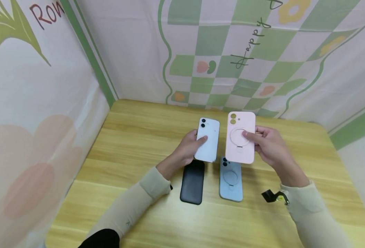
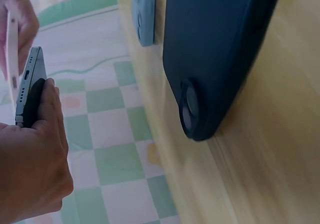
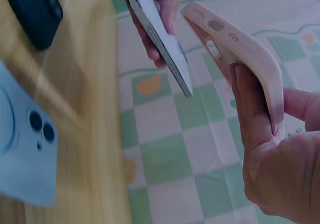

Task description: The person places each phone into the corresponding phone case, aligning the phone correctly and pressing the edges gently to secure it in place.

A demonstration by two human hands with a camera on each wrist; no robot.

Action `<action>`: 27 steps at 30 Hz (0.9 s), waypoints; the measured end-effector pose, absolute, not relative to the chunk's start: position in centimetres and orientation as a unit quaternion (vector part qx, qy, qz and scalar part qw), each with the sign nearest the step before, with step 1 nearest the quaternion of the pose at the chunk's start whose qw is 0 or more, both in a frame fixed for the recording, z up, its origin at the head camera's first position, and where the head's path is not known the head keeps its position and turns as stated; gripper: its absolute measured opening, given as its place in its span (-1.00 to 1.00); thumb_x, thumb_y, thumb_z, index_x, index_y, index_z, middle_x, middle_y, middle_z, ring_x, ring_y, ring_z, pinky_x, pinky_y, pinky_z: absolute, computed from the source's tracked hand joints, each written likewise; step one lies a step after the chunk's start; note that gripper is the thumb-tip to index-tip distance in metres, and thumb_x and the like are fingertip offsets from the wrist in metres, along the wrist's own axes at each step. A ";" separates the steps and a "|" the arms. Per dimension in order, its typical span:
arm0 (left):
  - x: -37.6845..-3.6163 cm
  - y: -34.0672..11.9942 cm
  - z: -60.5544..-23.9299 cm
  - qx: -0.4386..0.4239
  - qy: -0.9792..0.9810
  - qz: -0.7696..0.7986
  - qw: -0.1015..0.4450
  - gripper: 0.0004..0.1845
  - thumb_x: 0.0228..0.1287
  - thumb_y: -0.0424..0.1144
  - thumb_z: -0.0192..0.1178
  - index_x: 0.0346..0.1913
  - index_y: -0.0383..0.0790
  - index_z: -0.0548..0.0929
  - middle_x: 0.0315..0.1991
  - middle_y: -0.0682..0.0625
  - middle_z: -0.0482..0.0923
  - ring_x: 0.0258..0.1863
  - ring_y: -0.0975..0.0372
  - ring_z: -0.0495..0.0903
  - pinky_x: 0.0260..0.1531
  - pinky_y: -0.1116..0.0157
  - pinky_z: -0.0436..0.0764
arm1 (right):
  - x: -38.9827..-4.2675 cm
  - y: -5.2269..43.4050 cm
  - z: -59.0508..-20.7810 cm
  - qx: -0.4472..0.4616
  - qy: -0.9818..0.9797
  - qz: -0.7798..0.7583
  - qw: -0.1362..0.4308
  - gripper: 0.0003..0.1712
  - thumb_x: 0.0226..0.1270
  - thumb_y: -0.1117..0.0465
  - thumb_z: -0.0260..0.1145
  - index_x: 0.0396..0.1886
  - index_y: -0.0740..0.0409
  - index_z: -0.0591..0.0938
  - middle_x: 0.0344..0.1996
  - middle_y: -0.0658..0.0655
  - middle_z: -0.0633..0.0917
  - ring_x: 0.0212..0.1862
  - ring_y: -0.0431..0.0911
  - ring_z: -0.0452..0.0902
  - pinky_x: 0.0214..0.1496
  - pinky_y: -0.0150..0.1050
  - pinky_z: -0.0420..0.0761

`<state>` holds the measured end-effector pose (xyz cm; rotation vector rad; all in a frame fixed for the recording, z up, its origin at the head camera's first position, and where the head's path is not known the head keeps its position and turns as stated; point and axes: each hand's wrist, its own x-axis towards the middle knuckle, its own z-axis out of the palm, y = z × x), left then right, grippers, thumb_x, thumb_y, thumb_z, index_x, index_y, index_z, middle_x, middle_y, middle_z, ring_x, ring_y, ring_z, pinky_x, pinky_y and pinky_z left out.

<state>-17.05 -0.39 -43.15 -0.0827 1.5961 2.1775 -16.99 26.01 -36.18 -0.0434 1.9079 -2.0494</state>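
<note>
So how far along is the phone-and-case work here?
Early. The left hand holds the white phone bare; the right hand holds the empty pink case beside it, not yet fitted. The black case and blue case lie on the table.

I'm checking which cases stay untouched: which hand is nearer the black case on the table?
Left. The left hand holds the white phone just above the black case; the right hand is farther right, holding the pink case.
</note>
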 end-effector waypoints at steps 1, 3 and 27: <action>-16.9 -0.3 -43.1 -0.030 0.575 0.788 0.219 -0.54 0.69 -0.27 0.06 0.51 -0.31 0.36 0.19 -0.18 0.65 0.17 0.02 0.69 0.14 0.08 0.74 | -17.1 25.6 -36.3 -0.014 0.673 -0.719 0.172 -0.84 0.56 0.36 0.32 -0.15 0.06 0.79 -0.23 0.08 0.86 -0.17 -0.11 0.84 -0.11 -0.20 0.81; -16.7 -0.2 -43.1 -0.032 0.576 0.787 0.219 -0.54 0.69 -0.27 0.07 0.50 -0.30 0.37 0.19 -0.17 0.66 0.18 0.03 0.69 0.14 0.09 0.74 | -17.2 24.8 -36.5 -0.014 0.677 -0.714 0.175 -0.86 0.56 0.35 0.32 -0.14 0.07 0.77 -0.23 0.07 0.86 -0.18 -0.11 0.84 -0.10 -0.19 0.81; -15.5 0.5 -43.2 -0.041 0.461 0.860 0.215 -0.43 0.79 -0.01 -0.29 0.64 -0.20 0.26 0.55 -0.14 0.37 0.56 0.04 0.31 0.57 0.01 0.31 | -17.9 20.2 -38.6 -0.009 0.683 -0.698 0.215 -0.69 0.61 0.33 0.26 0.17 0.47 0.57 -0.24 0.03 0.84 -0.19 -0.14 0.81 -0.12 -0.22 0.83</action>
